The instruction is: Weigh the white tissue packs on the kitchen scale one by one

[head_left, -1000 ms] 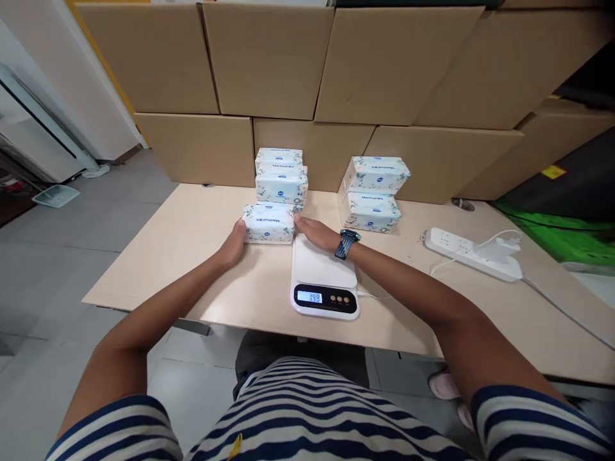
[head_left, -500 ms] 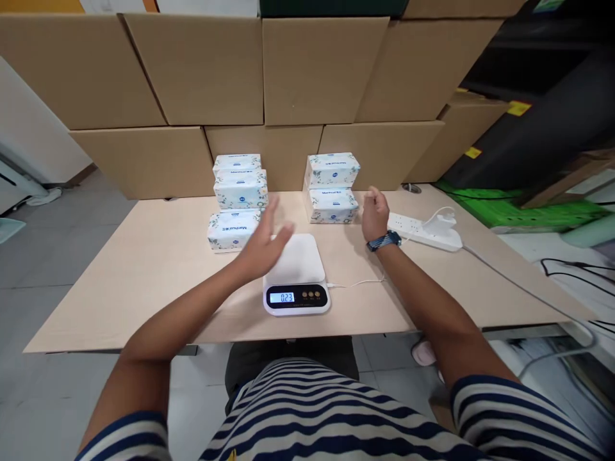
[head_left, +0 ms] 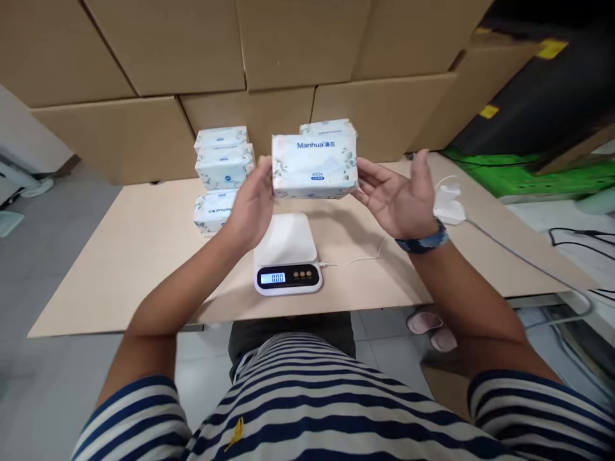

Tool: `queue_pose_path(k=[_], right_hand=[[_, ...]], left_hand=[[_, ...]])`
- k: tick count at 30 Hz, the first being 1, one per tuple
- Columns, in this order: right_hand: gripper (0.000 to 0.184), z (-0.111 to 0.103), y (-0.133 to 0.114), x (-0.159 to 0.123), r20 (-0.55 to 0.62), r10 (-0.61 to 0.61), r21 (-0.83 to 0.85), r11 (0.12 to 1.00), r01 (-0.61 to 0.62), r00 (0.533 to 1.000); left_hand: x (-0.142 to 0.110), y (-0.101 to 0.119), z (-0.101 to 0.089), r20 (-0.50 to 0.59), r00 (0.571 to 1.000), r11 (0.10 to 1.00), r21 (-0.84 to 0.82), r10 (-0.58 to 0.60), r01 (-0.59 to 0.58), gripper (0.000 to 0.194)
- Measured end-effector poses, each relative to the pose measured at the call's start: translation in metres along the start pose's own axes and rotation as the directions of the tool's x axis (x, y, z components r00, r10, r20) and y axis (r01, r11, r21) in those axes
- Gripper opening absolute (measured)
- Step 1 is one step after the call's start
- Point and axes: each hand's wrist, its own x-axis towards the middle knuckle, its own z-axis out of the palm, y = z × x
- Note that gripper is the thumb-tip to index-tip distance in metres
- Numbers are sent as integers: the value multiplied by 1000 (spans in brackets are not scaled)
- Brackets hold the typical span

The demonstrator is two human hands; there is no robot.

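Note:
A white tissue pack [head_left: 314, 163] with blue lettering and a leaf print is held up above the table, just beyond the scale. My left hand [head_left: 254, 208] presses against its left end. At the other end, the fingers of my right hand [head_left: 396, 198] support the pack, with the thumb stretched upward. The white digital scale [head_left: 288, 240] has a bare platform and its display reads 0.00. To the left are several more tissue packs [head_left: 225, 166], some of them stacked. Another pack [head_left: 327, 126] is partly hidden behind the held one.
Cardboard boxes [head_left: 250, 115] form a wall along the back of the wooden table [head_left: 120, 269]. A white cable [head_left: 355, 260] runs from the scale toward a white power strip [head_left: 451, 211], partly covered by my right hand. A green crate [head_left: 523, 169] stands at the right.
Both hands now hold a tissue pack between them; before, they were empty and apart. The scale display went from 0.23 to 0.00. The view has tilted down slightly.

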Motion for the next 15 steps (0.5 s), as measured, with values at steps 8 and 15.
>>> queue_pose_path(k=[8, 15], right_hand=[[102, 40, 45, -56, 251, 284, -31, 958, -285, 926], [103, 29, 81, -22, -50, 238, -74, 968, -241, 970]], left_hand=[[-97, 10, -49, -241, 916, 945, -14, -321, 328, 47], [-91, -25, -60, -102, 966, 943, 211, -239, 255, 74]])
